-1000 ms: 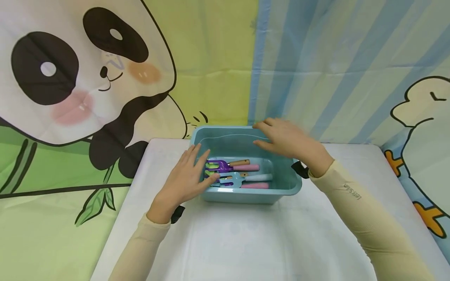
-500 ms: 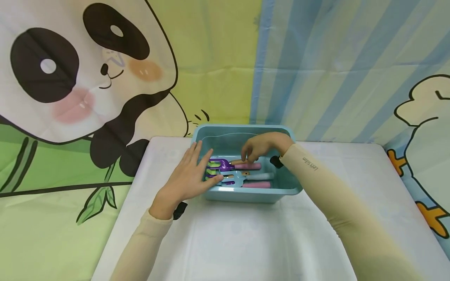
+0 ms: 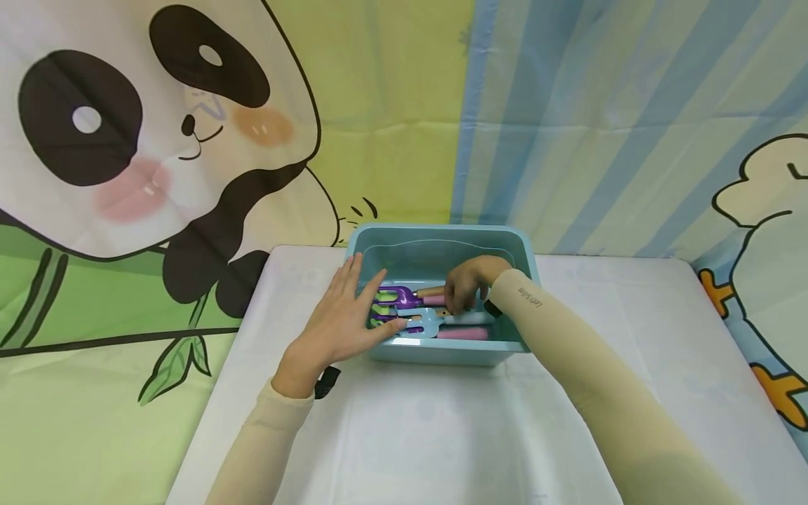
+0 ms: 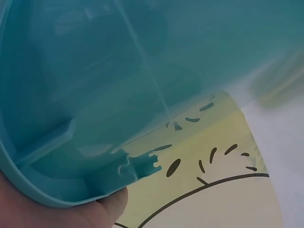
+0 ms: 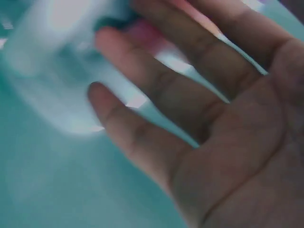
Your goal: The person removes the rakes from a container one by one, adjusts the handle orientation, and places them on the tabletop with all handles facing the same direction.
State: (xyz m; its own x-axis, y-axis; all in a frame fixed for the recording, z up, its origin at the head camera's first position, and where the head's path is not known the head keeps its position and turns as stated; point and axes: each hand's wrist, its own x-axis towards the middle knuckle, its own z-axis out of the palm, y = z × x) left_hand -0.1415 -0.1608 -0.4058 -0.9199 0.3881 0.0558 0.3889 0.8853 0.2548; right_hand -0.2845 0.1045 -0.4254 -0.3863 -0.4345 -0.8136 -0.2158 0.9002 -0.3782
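Observation:
A light blue plastic bin (image 3: 435,354) holds several small garden tools. Among them are a purple hand fork (image 3: 400,297), whose pink handle is partly covered, and a light blue hand fork (image 3: 424,323). A wooden handle (image 3: 431,291) and another pink handle (image 3: 463,334) also show. My left hand (image 3: 337,315) rests on the bin's left side with straight, spread fingers; the left wrist view catches part of it at the rim. Inside the bin, my right hand (image 3: 470,280) reaches down over the handles. Its fingers (image 5: 142,128) look spread and slightly bent in the right wrist view, with no clear grip.
The bin stands near the back edge of a table with a white cover (image 3: 435,428). Behind it hangs a printed cloth (image 3: 385,105) with a panda and stripes.
My right hand has come from the bin's back rim down into the bin, then shifted right and nearer over the handles. My left hand has stayed on the left side.

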